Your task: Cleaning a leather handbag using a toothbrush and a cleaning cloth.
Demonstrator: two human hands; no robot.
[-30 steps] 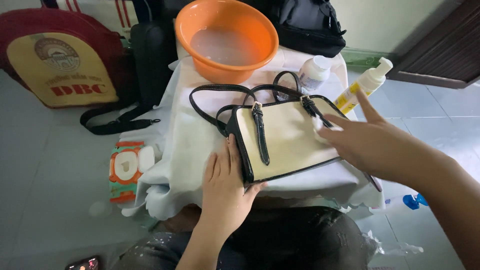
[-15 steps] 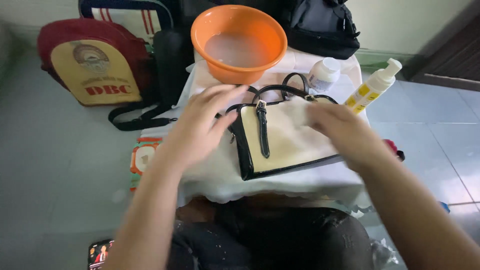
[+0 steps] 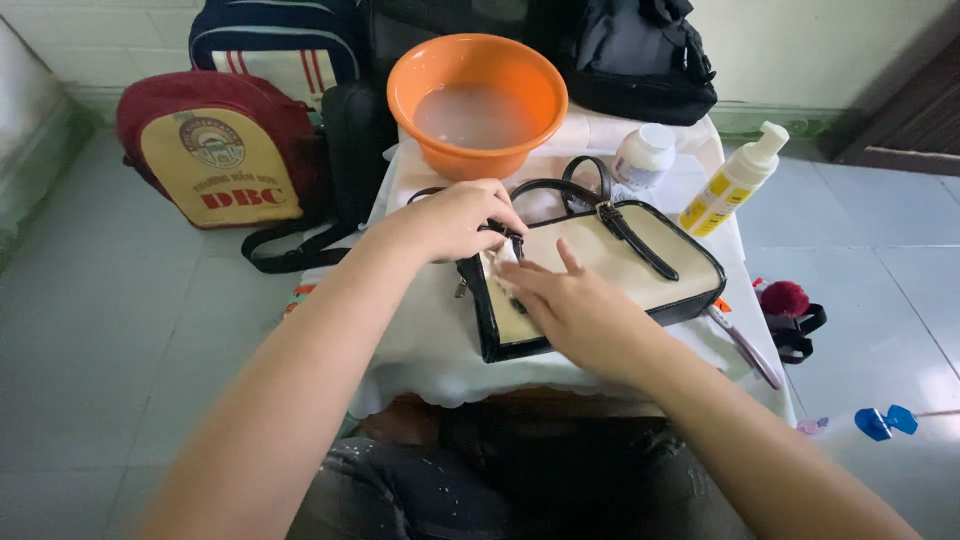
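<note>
A cream handbag (image 3: 640, 262) with black trim and black straps lies flat on a white cloth (image 3: 430, 340) over a small table. My left hand (image 3: 455, 218) rests at the bag's upper left corner, fingers curled around the black strap or buckle there. My right hand (image 3: 565, 300) lies on the bag's left face, fingers pinching a small white piece, perhaps a wipe, at the bag's left edge. Both forearms reach in from the bottom of the view.
An orange basin (image 3: 477, 100) of cloudy water stands behind the bag. A white jar (image 3: 643, 155) and a yellow-and-white pump bottle (image 3: 732, 180) stand to its right. Backpacks, one red and yellow (image 3: 215, 150) and one black (image 3: 635, 55), sit on the tiled floor.
My left hand has moved from the bag's lower left edge up to its top left corner. My right hand has shifted from the bag's right side to its left face.
</note>
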